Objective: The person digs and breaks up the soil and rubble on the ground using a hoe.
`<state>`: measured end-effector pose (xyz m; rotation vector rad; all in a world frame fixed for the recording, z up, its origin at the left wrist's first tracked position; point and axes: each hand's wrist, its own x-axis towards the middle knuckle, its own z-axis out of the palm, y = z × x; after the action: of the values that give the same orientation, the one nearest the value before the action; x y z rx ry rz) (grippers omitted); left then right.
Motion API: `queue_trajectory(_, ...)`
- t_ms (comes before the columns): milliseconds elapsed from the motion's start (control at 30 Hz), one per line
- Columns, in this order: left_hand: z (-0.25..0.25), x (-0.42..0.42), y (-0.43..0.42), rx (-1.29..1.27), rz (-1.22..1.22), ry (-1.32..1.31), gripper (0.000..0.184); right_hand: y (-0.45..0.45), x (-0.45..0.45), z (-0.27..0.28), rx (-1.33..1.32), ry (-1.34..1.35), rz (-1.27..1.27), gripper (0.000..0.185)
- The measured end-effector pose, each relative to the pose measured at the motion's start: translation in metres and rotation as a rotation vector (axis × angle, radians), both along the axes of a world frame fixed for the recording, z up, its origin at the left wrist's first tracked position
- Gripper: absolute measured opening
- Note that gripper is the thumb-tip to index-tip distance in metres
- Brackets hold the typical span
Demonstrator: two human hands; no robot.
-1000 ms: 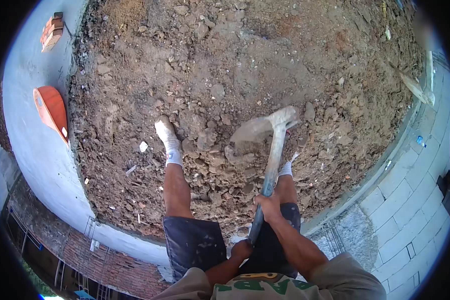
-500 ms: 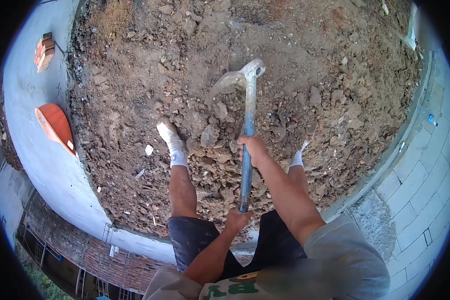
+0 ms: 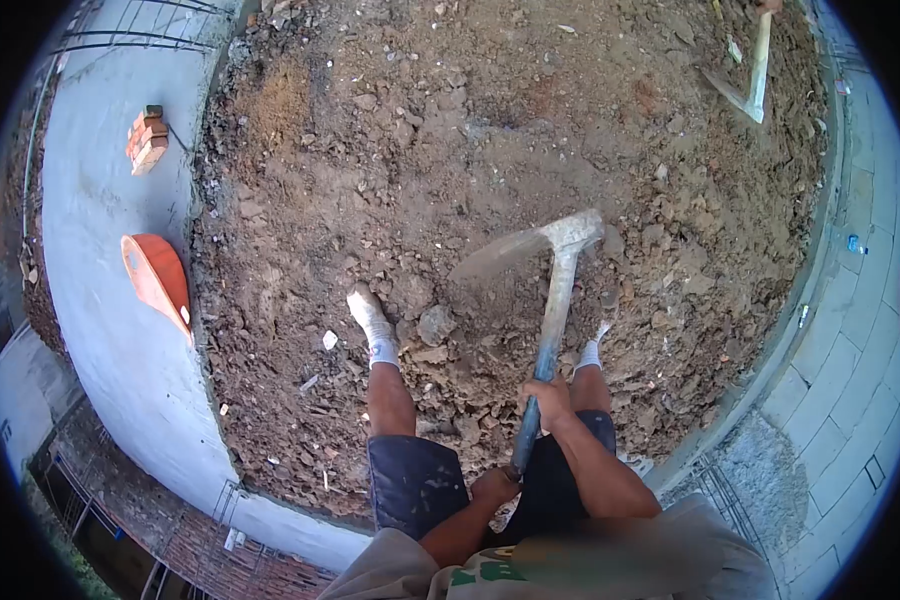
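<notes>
A hoe [image 3: 560, 285] slants upward from my lap, its metal head over the broken soil [image 3: 370, 180] and its blade pointing left. My left hand [image 3: 495, 487] is closed around the butt end of the handle, close to my dark shorts. Higher up, where the shaft is blue, my right hand [image 3: 550, 403] wraps round it. The blade looks slightly blurred, and I cannot tell whether it touches the ground. A grey lump [image 3: 436, 325] lies below it, between my feet in white socks.
On the pale ledge at left are an orange basin [image 3: 160, 277] and a small stack of bricks [image 3: 148, 142]. At upper right, another person's hand [image 3: 769, 6] holds a second hoe [image 3: 759, 80]. A grey block wall [image 3: 850, 360] borders the right side.
The hoe's head has moved right and nearer to me, and both hands have drawn closer to my body. The view has shifted, bringing the second hoe more fully into sight.
</notes>
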<state>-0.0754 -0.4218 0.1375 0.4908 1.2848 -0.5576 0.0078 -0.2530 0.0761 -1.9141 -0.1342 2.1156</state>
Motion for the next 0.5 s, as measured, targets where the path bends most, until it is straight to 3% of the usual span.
queue_trajectory(100,-0.005,-0.039,0.109,0.286,0.108,-0.21,0.071,0.134,-0.031,0.038,0.236,0.019,0.122,0.008)
queue_trajectory(167,0.032,-0.055,0.169,0.443,0.257,-0.407,0.067,0.203,-0.036,0.084,0.239,-0.01,0.246,0.009)
queue_trajectory(233,0.024,-0.054,0.185,0.536,0.603,-0.506,0.045,0.235,-0.024,0.124,0.261,-0.113,0.387,0.009)
queue_trajectory(333,0.057,-0.088,0.216,0.73,0.685,-0.161,0.032,0.233,0.005,0.158,0.401,-0.338,0.629,0.011)
queue_trajectory(400,0.046,-0.11,0.204,0.787,0.671,0.041,0.03,0.211,0.031,0.175,0.468,-0.529,0.868,0.017)
queue_trajectory(500,0.055,-0.156,0.18,0.888,0.47,0.36,0.027,0.172,0.078,0.195,0.528,-0.862,1.172,0.029)
